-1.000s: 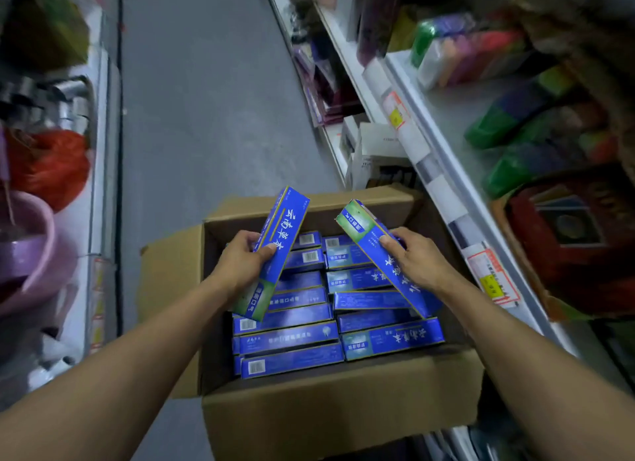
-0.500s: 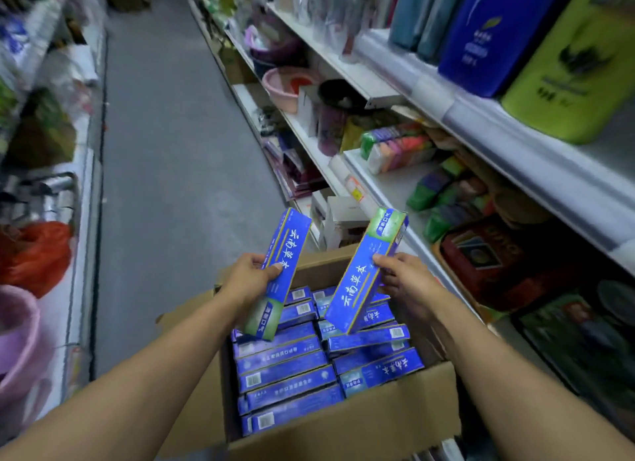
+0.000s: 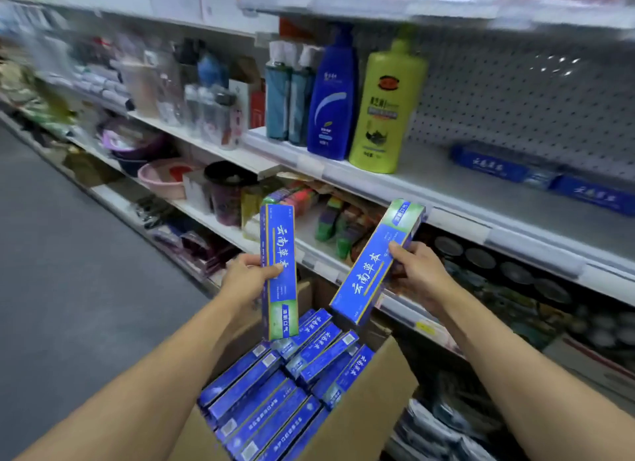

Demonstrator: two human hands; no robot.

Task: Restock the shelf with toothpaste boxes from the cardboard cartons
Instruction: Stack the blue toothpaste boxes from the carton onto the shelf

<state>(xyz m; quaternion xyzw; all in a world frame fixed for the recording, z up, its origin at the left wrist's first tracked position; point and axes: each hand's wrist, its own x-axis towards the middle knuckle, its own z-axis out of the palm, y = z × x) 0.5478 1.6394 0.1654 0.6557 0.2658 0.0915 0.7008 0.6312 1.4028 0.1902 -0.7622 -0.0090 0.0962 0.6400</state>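
**Two toothpaste boxes held above the open carton, facing the shelf**

Nearest the camera, an open brown cardboard carton (image 3: 360,422) is seen at the bottom centre, between the two bare forearms. It is packed with long blue toothpaste boxes (image 3: 275,395) laid flat in rows, barcode ends showing on several.

Above the carton, the left hand (image 3: 245,276) is curled round a blue toothpaste box with a green end (image 3: 279,271); the box is held almost upright, green end down, thumb pressed on its printed face. The right hand (image 3: 421,271) grips a second blue toothpaste box (image 3: 376,263), tilted, its green end up and to the right, that end seen in front of the edge of the grey metal shelf (image 3: 464,189). Neither held box is touching the carton's contents.

Further back, on that grey shelf, a yellow-green plastic bottle (image 3: 386,106) and a dark blue plastic bottle (image 3: 331,96) stand upright side by side, with two teal cans (image 3: 288,103) to their left. To the right, well apart from the bottles, blue toothpaste boxes (image 3: 536,175) lie lengthwise against the perforated back panel (image 3: 515,96).

On the lower shelf, blurred coloured packs and a pink plastic basin (image 3: 161,178) are made out. The grey aisle floor (image 3: 68,254) runs along the left.
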